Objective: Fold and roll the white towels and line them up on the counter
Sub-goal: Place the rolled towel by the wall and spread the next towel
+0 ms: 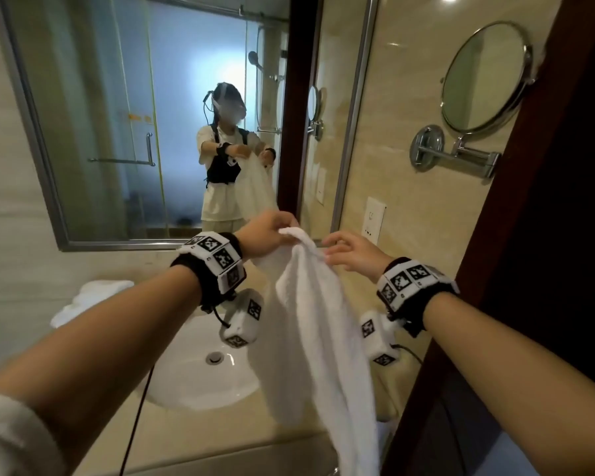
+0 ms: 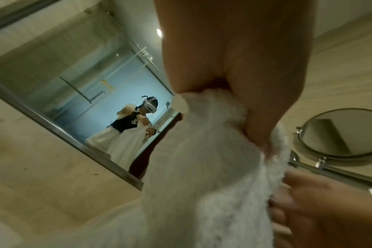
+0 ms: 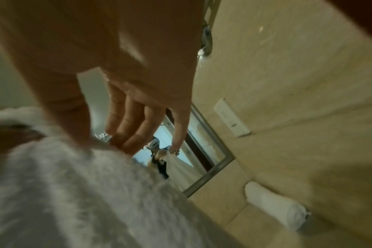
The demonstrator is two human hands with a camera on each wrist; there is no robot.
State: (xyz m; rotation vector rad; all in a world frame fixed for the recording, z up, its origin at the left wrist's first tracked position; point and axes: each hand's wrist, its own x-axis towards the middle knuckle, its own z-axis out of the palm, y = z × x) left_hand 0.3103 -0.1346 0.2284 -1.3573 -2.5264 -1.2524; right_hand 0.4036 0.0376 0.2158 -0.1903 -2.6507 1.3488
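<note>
A white towel (image 1: 323, 338) hangs lengthwise in the air over the sink and the counter (image 1: 220, 438). My left hand (image 1: 272, 231) grips its bunched top corner (image 2: 212, 109). Just to the right, my right hand (image 1: 340, 250) pinches the top edge between thumb and fingers (image 3: 125, 127); this wrist view is blurred. A rolled white towel (image 3: 272, 206) lies on the counter against the wall; in the head view the hanging towel hides it. Another white towel (image 1: 93, 297) lies crumpled on the counter at the back left.
A white oval sink (image 1: 200, 372) sits under my left wrist. A large framed mirror (image 1: 152, 115) covers the back wall. A round swing-arm mirror (image 1: 485, 77) and a wall socket (image 1: 373, 216) are on the right wall. A dark door frame (image 1: 529, 235) stands close on the right.
</note>
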